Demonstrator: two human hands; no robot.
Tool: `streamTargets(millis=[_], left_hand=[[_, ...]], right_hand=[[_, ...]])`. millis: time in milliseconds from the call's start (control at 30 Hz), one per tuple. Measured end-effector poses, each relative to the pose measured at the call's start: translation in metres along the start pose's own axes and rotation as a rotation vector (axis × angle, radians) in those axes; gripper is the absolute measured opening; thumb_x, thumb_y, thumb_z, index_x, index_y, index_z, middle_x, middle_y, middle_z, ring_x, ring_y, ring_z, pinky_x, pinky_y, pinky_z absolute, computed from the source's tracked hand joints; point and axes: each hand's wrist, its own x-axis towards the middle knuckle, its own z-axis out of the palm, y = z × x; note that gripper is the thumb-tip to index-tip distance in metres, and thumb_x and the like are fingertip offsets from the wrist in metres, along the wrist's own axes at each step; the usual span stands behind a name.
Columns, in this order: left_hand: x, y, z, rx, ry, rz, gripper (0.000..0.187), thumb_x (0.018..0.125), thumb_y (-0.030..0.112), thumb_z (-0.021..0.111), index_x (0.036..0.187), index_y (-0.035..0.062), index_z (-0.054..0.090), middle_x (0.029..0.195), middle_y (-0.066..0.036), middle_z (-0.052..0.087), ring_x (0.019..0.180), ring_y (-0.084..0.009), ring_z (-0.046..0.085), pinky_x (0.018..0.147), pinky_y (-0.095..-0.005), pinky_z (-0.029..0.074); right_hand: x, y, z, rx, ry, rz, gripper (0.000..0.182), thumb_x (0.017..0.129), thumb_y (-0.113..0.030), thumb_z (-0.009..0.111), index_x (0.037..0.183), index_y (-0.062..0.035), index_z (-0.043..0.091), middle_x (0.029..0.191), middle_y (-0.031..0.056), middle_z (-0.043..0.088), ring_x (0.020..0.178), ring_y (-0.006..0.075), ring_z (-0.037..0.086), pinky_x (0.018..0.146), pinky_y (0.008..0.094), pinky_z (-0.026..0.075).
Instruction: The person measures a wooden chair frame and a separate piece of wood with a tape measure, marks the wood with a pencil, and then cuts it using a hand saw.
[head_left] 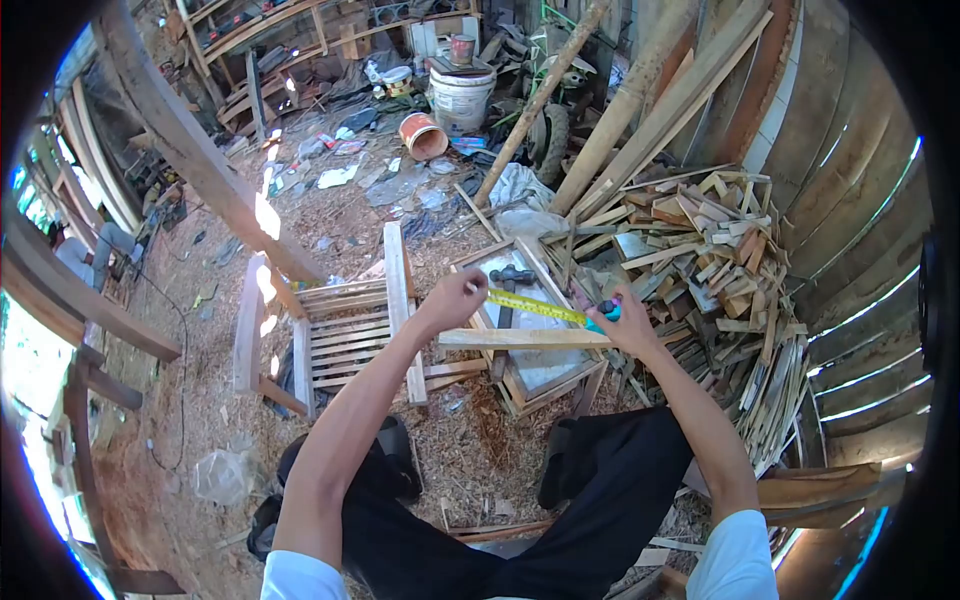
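Observation:
A yellow tape measure blade (537, 306) is stretched out between my two hands. My left hand (458, 300) is closed, fingers pinched at the free end of the blade. My right hand (628, 325) grips the tape measure's teal and dark case (604, 311). Just below the blade, a pale wooden strip (525, 340) runs crosswise, its right end by my right hand. Under these is a wood-framed panel (550, 372) with a whitish surface. A hammer (510, 276) with a dark head rests on it, its handle partly hidden by the tape and the strip.
Left of the panel stands a slatted wooden frame (350, 335). A big heap of wood offcuts (715, 245) lies to the right, beside the plank wall (860, 250). Farther back are a white bucket (462, 100) and a tipped orange bucket (423, 138). Shavings cover the ground.

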Motion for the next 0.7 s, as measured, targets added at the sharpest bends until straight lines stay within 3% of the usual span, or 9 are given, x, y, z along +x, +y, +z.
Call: streamTargets(millis=[133, 167, 233, 333, 367, 467, 633, 667, 700], left_hand=[[0.003, 0.027, -0.009, -0.349, 0.057, -0.146, 0.021, 0.086, 0.019, 0.054, 0.097, 0.0012, 0.06, 0.084, -0.004, 0.06, 0.078, -0.0107, 0.056, 0.069, -0.0286, 0.047], [0.003, 0.036, -0.011, -0.507, 0.047, -0.206, 0.023, 0.086, 0.02, 0.053, 0.097, 0.0014, 0.06, 0.084, -0.003, 0.059, 0.08, -0.0094, 0.055, 0.07, -0.0273, 0.046], [-0.007, 0.058, -0.014, -0.407, -0.007, -0.203, 0.029, 0.091, 0.028, 0.053, 0.103, 0.0023, 0.06, 0.088, -0.002, 0.059, 0.082, -0.0097, 0.054, 0.069, -0.0267, 0.046], [-0.024, 0.078, -0.01, -0.299, 0.055, -0.094, 0.049, 0.097, 0.044, 0.046, 0.122, 0.0024, 0.053, 0.105, -0.008, 0.058, 0.091, -0.0164, 0.056, 0.073, -0.0287, 0.047], [-0.031, 0.079, -0.006, -0.418, 0.027, -0.149, 0.051, 0.097, 0.044, 0.046, 0.124, 0.0012, 0.05, 0.109, -0.009, 0.057, 0.094, -0.0178, 0.056, 0.074, -0.0299, 0.048], [-0.054, 0.091, 0.017, -0.621, -0.073, -0.232, 0.056, 0.097, 0.045, 0.046, 0.13, -0.0004, 0.043, 0.117, -0.012, 0.055, 0.1, -0.0205, 0.056, 0.078, -0.0328, 0.049], [-0.089, 0.061, 0.07, -0.552, -0.093, -0.367, 0.066, 0.093, 0.05, 0.051, 0.134, 0.0005, 0.037, 0.125, -0.015, 0.052, 0.103, -0.0231, 0.057, 0.079, -0.0374, 0.05], [-0.095, 0.038, 0.074, -0.585, -0.24, -0.508, 0.067, 0.092, 0.051, 0.054, 0.134, 0.0025, 0.037, 0.126, -0.015, 0.051, 0.105, -0.0232, 0.056, 0.081, -0.0393, 0.049], [-0.105, 0.02, 0.076, -0.618, -0.386, -0.653, 0.068, 0.09, 0.053, 0.056, 0.134, 0.0044, 0.038, 0.127, -0.015, 0.05, 0.107, -0.0233, 0.054, 0.083, -0.0413, 0.048]], right_hand=[[-0.014, -0.058, 0.0, 0.155, 0.016, -0.009, 0.065, 0.079, -0.049, 0.07, 0.111, 0.0037, 0.049, 0.102, 0.0255, 0.056, 0.098, 0.0402, 0.056, 0.086, 0.0439, 0.043], [-0.016, -0.073, -0.001, 0.215, -0.024, 0.04, 0.063, 0.081, -0.051, 0.067, 0.105, 0.0052, 0.052, 0.101, 0.025, 0.057, 0.092, 0.0386, 0.059, 0.078, 0.0442, 0.047], [-0.021, -0.101, -0.007, 0.273, -0.051, 0.076, 0.063, 0.082, -0.053, 0.064, 0.099, 0.0067, 0.055, 0.099, 0.0245, 0.058, 0.087, 0.037, 0.062, 0.07, 0.0445, 0.051], [-0.03, -0.122, -0.006, 0.65, 0.103, 0.261, 0.061, 0.086, -0.055, 0.055, 0.091, 0.0057, 0.057, 0.084, 0.017, 0.06, 0.058, 0.0256, 0.064, 0.03, 0.0347, 0.046], [-0.029, -0.119, -0.003, 0.654, 0.112, 0.25, 0.061, 0.086, -0.055, 0.055, 0.091, 0.0057, 0.057, 0.084, 0.017, 0.06, 0.058, 0.0256, 0.064, 0.03, 0.0347, 0.046], [-0.033, -0.13, -0.008, 0.956, -0.054, 0.554, 0.059, 0.091, -0.057, 0.047, 0.113, -0.0029, 0.049, 0.082, 0.0086, 0.06, 0.059, 0.0201, 0.063, 0.04, 0.0346, 0.05], [-0.06, -0.108, 0.073, 0.822, -0.194, 0.498, 0.049, 0.1, -0.043, 0.034, 0.11, 0.0014, 0.051, 0.089, 0.0134, 0.062, 0.067, 0.0229, 0.065, 0.051, 0.0382, 0.056], [-0.073, -0.111, 0.077, 0.823, -0.199, 0.515, 0.049, 0.1, -0.043, 0.034, 0.11, 0.0014, 0.051, 0.089, 0.0134, 0.062, 0.067, 0.0229, 0.065, 0.051, 0.0382, 0.056], [-0.088, -0.118, 0.076, 0.897, -0.365, 0.552, 0.048, 0.1, -0.04, 0.033, 0.109, 0.0032, 0.051, 0.09, 0.015, 0.062, 0.07, 0.0246, 0.066, 0.055, 0.0394, 0.058]])
